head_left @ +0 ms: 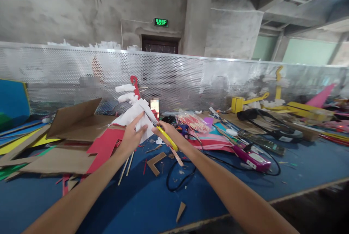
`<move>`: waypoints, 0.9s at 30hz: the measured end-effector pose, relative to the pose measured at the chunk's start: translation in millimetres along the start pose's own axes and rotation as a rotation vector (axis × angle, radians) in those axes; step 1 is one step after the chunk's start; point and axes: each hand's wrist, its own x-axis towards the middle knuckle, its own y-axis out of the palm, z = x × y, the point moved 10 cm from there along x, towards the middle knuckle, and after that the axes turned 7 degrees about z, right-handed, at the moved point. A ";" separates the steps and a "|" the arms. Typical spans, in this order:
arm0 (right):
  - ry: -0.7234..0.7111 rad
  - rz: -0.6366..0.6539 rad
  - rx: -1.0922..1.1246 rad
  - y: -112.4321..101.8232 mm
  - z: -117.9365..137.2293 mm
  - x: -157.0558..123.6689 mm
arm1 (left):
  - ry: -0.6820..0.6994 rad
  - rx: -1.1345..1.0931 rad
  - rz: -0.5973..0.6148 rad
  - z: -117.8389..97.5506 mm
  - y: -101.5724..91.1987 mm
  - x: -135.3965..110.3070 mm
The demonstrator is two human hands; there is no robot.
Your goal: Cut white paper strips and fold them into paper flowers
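My left hand (133, 134) is closed on a white sheet (128, 115), thumb and fingers pressing near its right side. My right hand (169, 132) grips yellow-handled scissors (169, 139), whose handle sticks out below the fingers. Their dark blades point up and left, at the right edge of the sheet, where a narrow white strip (148, 109) stands along the cut. Behind the sheet rises a red upright piece (135, 86) with white torn tufts (127, 97) on its left. Red card (106, 146) lies under my left wrist.
Cardboard (62, 157) is heaped at left on the blue table (122, 208). A black cable (174, 189) loops before my right forearm, near a purple device (253, 159). Black headgear (272, 125) and yellow pieces (237, 104) lie right. A perforated metal partition (191, 77) stands behind.
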 end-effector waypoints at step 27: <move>-0.007 -0.009 0.047 4.9 -20.0 8.0 | 0.010 -0.045 0.164 -3.5 19.3 -1.0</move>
